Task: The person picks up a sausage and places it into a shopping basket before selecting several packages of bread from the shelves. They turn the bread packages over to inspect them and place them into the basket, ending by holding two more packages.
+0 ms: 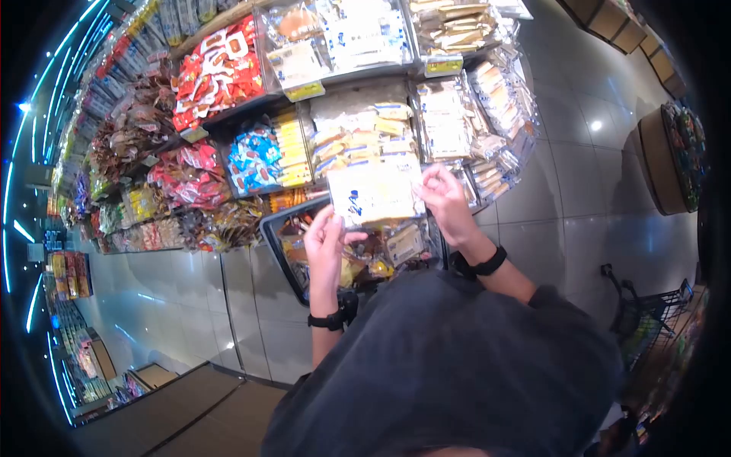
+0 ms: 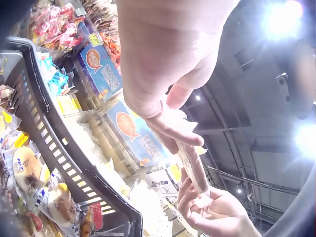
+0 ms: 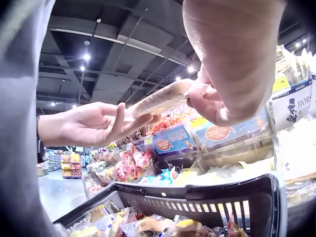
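Both hands hold up a flat packaged bread (image 1: 377,192) in a clear wrapper with white and dark blue print, its broad side facing up. At its left end my left hand (image 1: 326,240) pinches the wrapper between thumb and fingers. The right hand (image 1: 448,204) grips the opposite end, some fingertips curled. Seen edge-on in the right wrist view, the bread (image 3: 160,98) is a thin brownish slab between the hands. Below it stands a dark shopping basket (image 2: 94,180), holding several wrapped snacks (image 2: 27,168), round pastries among them.
Ahead rises a tiered display with bins of red packets (image 1: 225,72), blue packets (image 1: 255,156) and pale wrapped breads (image 1: 445,114). Tiled floor (image 1: 563,183) lies to the right, with a shopping cart (image 1: 647,312) and a round stand (image 1: 662,164) farther off.
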Tool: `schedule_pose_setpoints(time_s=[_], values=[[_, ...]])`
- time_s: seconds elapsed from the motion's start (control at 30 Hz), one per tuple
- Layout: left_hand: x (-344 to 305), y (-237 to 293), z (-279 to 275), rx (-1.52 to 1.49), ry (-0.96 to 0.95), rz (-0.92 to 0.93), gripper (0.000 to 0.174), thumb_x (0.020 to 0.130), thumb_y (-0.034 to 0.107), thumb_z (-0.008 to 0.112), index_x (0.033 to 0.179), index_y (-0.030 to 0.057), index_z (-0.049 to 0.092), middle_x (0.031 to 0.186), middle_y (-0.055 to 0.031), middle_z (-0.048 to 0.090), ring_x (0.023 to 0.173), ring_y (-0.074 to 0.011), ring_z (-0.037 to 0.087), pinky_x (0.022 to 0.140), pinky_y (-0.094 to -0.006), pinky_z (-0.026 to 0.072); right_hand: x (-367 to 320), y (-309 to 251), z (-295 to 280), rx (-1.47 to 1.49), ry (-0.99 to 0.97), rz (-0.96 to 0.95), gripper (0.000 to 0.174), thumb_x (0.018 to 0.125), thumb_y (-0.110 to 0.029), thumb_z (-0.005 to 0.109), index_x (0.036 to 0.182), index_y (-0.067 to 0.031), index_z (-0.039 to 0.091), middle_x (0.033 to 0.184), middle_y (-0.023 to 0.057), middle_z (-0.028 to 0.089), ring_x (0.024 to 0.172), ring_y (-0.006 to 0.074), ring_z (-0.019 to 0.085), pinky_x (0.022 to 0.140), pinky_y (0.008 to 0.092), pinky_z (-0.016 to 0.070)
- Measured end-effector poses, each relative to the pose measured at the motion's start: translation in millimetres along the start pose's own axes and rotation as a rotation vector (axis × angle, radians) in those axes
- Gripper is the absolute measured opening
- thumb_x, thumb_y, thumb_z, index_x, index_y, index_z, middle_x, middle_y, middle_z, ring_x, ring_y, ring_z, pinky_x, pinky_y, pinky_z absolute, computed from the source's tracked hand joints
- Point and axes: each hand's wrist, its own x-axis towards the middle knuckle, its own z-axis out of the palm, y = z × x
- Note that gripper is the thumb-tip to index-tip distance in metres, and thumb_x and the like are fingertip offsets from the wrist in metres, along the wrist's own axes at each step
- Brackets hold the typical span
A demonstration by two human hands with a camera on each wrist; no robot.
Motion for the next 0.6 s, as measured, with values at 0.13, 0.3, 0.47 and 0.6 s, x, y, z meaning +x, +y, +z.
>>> schedule_pose_setpoints(time_s=[0.13, 0.3, 0.47, 0.6], values=[[-1.9, -0.4, -1.9, -0.007, 0.024, 0.025, 0.035, 0.102, 0.006, 0.049, 0.133, -0.0092, 0.052, 0.113, -0.0167, 0.069, 0.093, -0.0195, 0.070, 0.075, -0.0361, 0.0629, 0.3, -5.0, 5.9, 0.018, -0.047, 0.039, 0.013, 0.096, -0.003, 0.061, 0.099, -0.0111, 0.051, 0.101, 0.0030, 0.064, 0.096, 0.0090, 0.059, 0.086, 0.0235, 0.0459], [-6.5, 4.2, -6.3, -0.032, -0.027, -0.052, 0.032, 0.102, 0.009, 0.048, 0.128, -0.0081, 0.055, 0.113, -0.0165, 0.068, 0.093, -0.0198, 0.069, 0.070, -0.0365, 0.0623, -9.0, 1.9, 6.9, 0.056, -0.002, 0.121, 0.013, 0.096, -0.003, 0.063, 0.095, -0.0088, 0.051, 0.091, 0.0003, 0.064, 0.087, 0.0062, 0.057, 0.080, 0.0217, 0.0445], [-14.3, -2.5, -34.2, 0.334, -0.022, -0.164, 0.041, 0.103, 0.024, 0.054, 0.131, -0.0063, 0.053, 0.114, -0.0173, 0.067, 0.094, -0.0200, 0.068, 0.076, -0.0337, 0.0585, -20.2, 27.8, -27.7, -0.065, -0.072, 0.185, 0.013, 0.096, -0.003, 0.063, 0.094, -0.0097, 0.051, 0.095, 0.0023, 0.066, 0.090, 0.0071, 0.060, 0.081, 0.0215, 0.0454], [-23.6, 5.1, -72.5, 0.405, 0.186, -0.144, 0.038, 0.103, 0.022, 0.055, 0.132, -0.0036, 0.054, 0.114, -0.0171, 0.069, 0.093, -0.0203, 0.069, 0.077, -0.0305, 0.0574, -40.3, 32.2, -63.7, -0.131, 0.026, 0.275, 0.012, 0.096, -0.006, 0.063, 0.095, -0.0112, 0.052, 0.094, 0.0014, 0.068, 0.084, 0.0050, 0.059, 0.076, 0.0203, 0.0440]])
